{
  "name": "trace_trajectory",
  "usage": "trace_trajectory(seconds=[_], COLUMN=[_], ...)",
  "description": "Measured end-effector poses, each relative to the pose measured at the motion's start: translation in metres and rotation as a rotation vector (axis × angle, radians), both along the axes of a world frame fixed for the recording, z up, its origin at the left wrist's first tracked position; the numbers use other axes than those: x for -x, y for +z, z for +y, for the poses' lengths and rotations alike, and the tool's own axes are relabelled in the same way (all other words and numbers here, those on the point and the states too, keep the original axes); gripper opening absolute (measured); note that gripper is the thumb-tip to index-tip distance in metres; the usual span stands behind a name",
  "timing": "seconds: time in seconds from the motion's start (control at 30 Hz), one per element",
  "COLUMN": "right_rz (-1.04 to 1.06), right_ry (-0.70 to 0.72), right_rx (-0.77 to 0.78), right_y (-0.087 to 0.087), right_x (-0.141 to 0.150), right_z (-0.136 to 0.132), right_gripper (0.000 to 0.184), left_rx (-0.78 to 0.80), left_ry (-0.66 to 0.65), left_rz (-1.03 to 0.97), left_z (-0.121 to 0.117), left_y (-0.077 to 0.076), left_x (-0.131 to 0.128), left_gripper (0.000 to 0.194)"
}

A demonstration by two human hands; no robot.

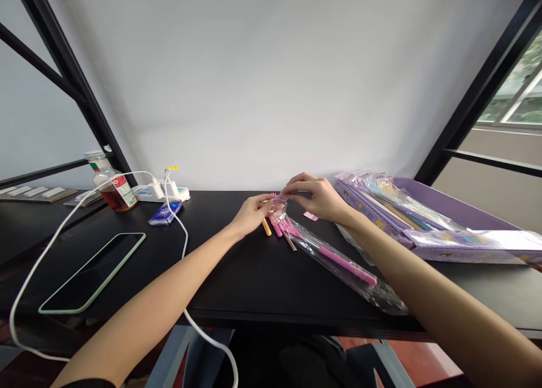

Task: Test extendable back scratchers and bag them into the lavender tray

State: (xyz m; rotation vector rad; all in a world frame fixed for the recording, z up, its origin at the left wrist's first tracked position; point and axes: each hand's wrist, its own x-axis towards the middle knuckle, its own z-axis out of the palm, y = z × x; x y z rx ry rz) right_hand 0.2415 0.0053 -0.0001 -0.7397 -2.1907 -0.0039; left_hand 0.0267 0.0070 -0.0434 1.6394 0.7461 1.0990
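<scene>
My left hand (253, 214) and my right hand (317, 199) meet above the black table (237, 280), their fingertips pinching a small pink piece wrapped in clear plastic (277, 203). Just below lie loose pink plastic pieces (282, 226), a short yellow stick (266, 227) and a thin brownish stick (290, 241). A small pink paper slip (310, 216) sits under my right hand. A long clear bag holding a pink rod (347, 266) stretches toward the table's front edge.
To the right, a purple tray (440, 199) holds several flat packets in shiny wrap. To the left are a dark tablet (92, 272), a white cable (182, 247), a white power strip (161, 193), a blue packet (165, 213) and a bottle of amber liquid (114, 187).
</scene>
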Motion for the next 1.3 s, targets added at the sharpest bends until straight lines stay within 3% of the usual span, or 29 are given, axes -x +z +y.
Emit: trace_trajectory(seconds=[0.27,0.63,1.3], right_rz=[-0.100,-0.248,-0.210], right_ry=[-0.072,-0.039,-0.001], right_rx=[-0.044,-0.176,-0.008], right_y=[-0.009,-0.010,-0.015], right_x=[0.003,0.010,0.005], right_z=[-0.003,-0.015,-0.022], right_gripper=[0.027,0.035,0.034], left_rx=[-0.026,0.120,0.201], left_ry=[0.023,0.011,0.098], left_rz=[0.009,-0.032,-0.071], left_z=[0.004,-0.004,-0.004], left_y=[-0.002,0.008,0.012], left_x=[0.001,0.000,0.002], left_gripper=[0.032,0.039,0.031])
